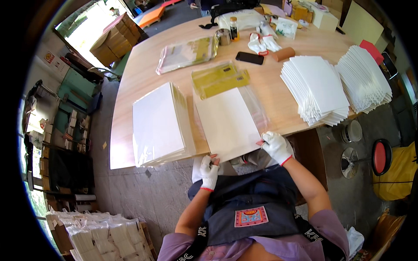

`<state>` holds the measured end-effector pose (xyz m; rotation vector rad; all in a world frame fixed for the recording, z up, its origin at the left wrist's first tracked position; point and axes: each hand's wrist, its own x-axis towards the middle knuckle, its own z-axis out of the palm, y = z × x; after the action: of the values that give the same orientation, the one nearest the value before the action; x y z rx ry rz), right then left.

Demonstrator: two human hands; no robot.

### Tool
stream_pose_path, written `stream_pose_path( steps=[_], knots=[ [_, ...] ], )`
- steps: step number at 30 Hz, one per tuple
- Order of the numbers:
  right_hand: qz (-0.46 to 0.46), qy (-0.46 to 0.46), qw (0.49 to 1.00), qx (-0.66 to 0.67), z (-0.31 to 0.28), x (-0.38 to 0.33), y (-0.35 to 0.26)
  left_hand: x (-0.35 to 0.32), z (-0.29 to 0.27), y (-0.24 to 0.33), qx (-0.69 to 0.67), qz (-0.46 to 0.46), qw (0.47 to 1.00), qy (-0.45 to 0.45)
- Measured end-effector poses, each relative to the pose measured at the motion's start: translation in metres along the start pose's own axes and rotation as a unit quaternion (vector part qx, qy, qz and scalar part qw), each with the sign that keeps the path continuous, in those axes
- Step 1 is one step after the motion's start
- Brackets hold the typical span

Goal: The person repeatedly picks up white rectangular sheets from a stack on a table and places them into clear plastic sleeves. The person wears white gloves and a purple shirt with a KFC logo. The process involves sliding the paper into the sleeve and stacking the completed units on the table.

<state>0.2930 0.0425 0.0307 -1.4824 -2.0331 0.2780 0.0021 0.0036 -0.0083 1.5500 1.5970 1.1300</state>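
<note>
A flat white board lies at the table's near edge, its near end reaching over that edge. My left hand, in a white glove with bare fingertips, pinches its near left corner. At the near right corner my right hand, gloved alike, is closed on the board's edge. Beneath the board's far part are clear plastic bags with yellow-green printed ends. Whether the board is partly inside a bag, I cannot tell. Left of it stands a stack of white boards in clear bags.
Two fanned stacks of white boards stand on the right. Farther back are more clear bags, a black phone, a brown roll, spare gloves and a bottle. A red-seated stool stands at right.
</note>
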Motion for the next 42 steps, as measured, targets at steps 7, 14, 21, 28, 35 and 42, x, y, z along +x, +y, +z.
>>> stream_pose_path(
  steps=[7, 14, 21, 28, 35, 42],
  knots=[
    [0.165, 0.058, 0.977, -0.12, 0.004, -0.008, -0.003, 0.006, -0.006, 0.026, -0.467, -0.218, 0.857, -0.012],
    [0.35, -0.166, 0.785, 0.483, 0.017, -0.008, -0.023, 0.024, -0.069, 0.116, -0.189, -0.048, 0.979, -0.06],
    [0.182, -0.189, 0.79, 0.554, 0.033, 0.095, -0.152, 0.035, -0.187, 0.11, -0.146, 0.064, 0.963, 0.217],
    [0.12, -0.227, 0.91, 0.327, 0.067, 0.136, -0.197, 0.067, -0.228, 0.049, 0.231, -0.195, 0.936, 0.182],
    [0.196, -0.007, 0.781, 0.593, 0.007, 0.07, -0.092, 0.021, -0.206, -0.065, -0.146, -0.032, 0.911, 0.383],
    [0.445, 0.342, 0.766, 0.312, -0.139, -0.027, 0.093, -0.051, -0.12, -0.111, -0.096, -0.095, 0.968, 0.21]
  ],
)
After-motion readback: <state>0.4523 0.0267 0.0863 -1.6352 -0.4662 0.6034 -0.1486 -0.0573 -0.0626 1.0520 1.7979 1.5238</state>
